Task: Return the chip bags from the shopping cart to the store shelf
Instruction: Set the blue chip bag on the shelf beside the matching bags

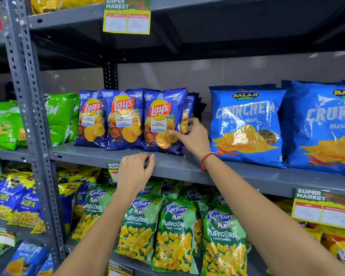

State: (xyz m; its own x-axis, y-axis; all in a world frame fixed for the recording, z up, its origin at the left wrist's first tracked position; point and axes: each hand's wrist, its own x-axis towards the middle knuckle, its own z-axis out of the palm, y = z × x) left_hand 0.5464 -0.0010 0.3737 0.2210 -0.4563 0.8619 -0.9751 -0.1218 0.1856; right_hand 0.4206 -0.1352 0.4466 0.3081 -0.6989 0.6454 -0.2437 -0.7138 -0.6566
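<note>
Three blue Lay's chip bags stand upright in a row on the grey middle shelf (pixel 100 155). My right hand (pixel 191 136) pinches the right edge of the rightmost Lay's bag (pixel 161 120), thumb on its front and fingers behind it. More blue bags stand hidden behind that one. My left hand (pixel 135 172) hovers in front of the shelf's front lip just below that bag, fingers curled and apart, holding nothing. The shopping cart is out of view.
Large blue Balaji Crunchem bags (pixel 245 124) stand to the right on the same shelf, green bags (pixel 58 116) to the left. Kurkure Puffcorn bags (pixel 173 236) fill the shelf below. A grey perforated upright (pixel 28 96) and price tags (pixel 126 15) frame the bay.
</note>
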